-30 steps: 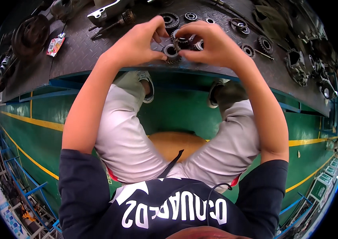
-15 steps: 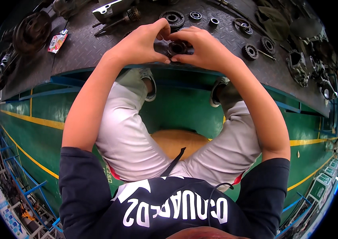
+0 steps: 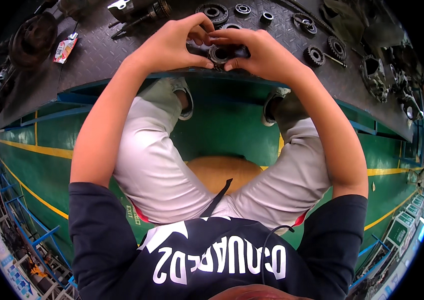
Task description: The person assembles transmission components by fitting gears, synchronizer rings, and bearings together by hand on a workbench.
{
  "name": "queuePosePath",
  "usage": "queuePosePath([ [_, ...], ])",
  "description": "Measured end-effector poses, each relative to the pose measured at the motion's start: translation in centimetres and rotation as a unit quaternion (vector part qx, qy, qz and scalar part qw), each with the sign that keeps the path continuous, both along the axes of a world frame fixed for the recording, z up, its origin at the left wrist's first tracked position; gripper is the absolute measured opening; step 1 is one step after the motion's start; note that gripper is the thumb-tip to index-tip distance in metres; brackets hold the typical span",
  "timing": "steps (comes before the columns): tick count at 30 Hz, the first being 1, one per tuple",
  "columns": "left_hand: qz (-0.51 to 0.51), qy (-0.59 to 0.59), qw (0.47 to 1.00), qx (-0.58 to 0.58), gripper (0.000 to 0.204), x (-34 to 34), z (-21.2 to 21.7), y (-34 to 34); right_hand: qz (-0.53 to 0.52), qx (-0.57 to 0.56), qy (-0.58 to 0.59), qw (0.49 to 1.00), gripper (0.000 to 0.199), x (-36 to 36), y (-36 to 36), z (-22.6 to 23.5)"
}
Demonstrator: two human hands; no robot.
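At the near edge of the steel bench, a dark toothed metal ring (image 3: 218, 55) sits between my hands, partly covered by fingers. My left hand (image 3: 178, 44) curls round its left side, thumb low at the near rim and fingers bent over the far side. From the right, my right hand (image 3: 262, 52) closes on the same ring, its thumb at the near right edge. The fingertips of both hands come close together beyond the ring. Just behind them lies another round part (image 3: 231, 27), half hidden by my right hand.
Farther back lie a large bearing-like ring (image 3: 214, 13), a small bearing (image 3: 242, 9) and a short collar (image 3: 267, 17). Two gears (image 3: 315, 55) with a rod stand right, near a metal housing (image 3: 374, 77). A geared shaft (image 3: 144, 17) and a red-white packet (image 3: 65, 48) lie left.
My thumbs, nearly touching before, are now apart at the ring's near side. Both hands have shifted slightly around the ring. The bench appears a little higher in the view.
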State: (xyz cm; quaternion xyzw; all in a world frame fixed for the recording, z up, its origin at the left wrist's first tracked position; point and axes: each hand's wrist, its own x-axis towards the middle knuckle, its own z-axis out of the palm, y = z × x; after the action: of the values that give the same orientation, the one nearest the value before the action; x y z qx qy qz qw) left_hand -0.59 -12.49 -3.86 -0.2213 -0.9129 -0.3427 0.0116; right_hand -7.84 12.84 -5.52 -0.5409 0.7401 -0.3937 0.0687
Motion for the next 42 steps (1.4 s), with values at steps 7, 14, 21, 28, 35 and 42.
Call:
queuePosePath([
  [7, -0.012, -0.019, 1.0, 0.019, 0.064, -0.3, 0.2, 0.0, -0.084, -0.013, 0.114, 0.99, 0.061, 0.4, 0.0, -1.0],
  [14, 0.002, -0.014, 0.999, -0.036, 0.067, 0.7, 1.6, 1.0, -0.131, 0.079, 0.139, 0.978, 0.057, 1.3, -0.8, -0.1],
  [21, 0.024, 0.043, 0.995, -0.085, 0.07, 1.2, 1.9, 2.3, -0.061, 0.045, 0.04, 0.996, 0.06, 0.7, -1.1, -0.4],
  [28, 0.034, 0.072, 0.99, -0.113, 0.064, 1.4, 1.1, 2.6, -0.086, 0.011, 0.081, 0.993, 0.056, 1.1, -0.7, -0.9],
  [35, 0.048, 0.033, 0.996, -0.072, 0.068, 2.4, 1.4, 2.5, -0.059, 0.015, 0.016, 0.998, 0.06, 0.8, -0.8, -1.4],
  [42, -0.005, -0.003, 0.999, -0.05, 0.073, 0.8, 1.6, 3.1, -0.074, 0.017, 0.131, 0.988, 0.065, -1.1, -0.4, -2.7],
])
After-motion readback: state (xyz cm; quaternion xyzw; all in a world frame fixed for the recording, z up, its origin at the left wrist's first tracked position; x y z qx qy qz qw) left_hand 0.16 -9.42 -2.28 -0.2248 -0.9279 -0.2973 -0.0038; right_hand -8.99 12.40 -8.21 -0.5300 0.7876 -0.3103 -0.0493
